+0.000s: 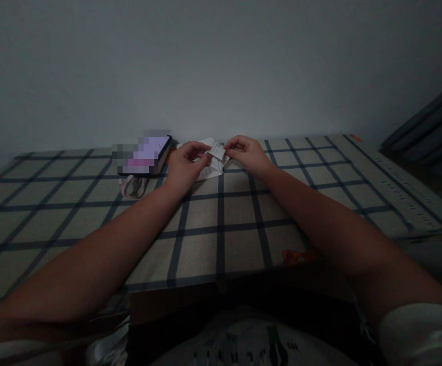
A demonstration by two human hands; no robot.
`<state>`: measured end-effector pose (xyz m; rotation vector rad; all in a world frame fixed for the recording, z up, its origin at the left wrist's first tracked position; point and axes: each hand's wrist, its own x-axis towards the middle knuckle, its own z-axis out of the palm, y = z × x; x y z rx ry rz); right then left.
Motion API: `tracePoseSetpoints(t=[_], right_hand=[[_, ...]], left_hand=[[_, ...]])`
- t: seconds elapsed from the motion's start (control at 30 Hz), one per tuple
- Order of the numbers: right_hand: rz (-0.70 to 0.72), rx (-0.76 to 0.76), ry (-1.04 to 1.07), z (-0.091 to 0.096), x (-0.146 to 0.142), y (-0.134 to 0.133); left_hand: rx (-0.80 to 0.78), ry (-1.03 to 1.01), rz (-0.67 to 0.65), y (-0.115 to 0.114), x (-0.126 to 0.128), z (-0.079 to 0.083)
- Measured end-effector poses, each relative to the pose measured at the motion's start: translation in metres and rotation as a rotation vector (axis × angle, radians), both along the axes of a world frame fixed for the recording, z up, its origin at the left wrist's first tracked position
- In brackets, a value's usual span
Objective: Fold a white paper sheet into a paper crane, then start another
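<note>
Paper (216, 151), white, thin and folded angularly, sits between the fingertips of the left hand (185, 162) and right hand (248, 153), both nearly closed, pinching its edges; probably light, easily torn, best gripped along folds.

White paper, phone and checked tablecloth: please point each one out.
White paper (216, 151): head view, on its raised folded part.
Phone (153, 151): head view, on its lit screen.
Checked tablecloth (240, 209): head view, on a pale square.

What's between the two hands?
Folded white paper, with the left hand and the right hand both touching it. The head view shows this.
</note>
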<state>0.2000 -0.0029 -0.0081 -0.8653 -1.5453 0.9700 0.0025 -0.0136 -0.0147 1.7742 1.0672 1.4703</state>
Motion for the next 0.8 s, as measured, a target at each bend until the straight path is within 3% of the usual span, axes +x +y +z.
tracePoseSetpoints(t=[0.23,0.6,0.8], right_hand=[[-0.035,0.004,-0.055,0.001,0.001,-0.001],[-0.105,0.024,-0.168,-0.004,0.004,0.005],[-0.034,-0.111,-0.032,-0.004,0.001,0.004]], left_hand=[[0.032,0.1,0.108,-0.006,-0.003,0.008],[-0.075,0.127,0.106,0.0,-0.005,0.009],[-0.135,-0.007,0.033,0.006,-0.006,0.004]])
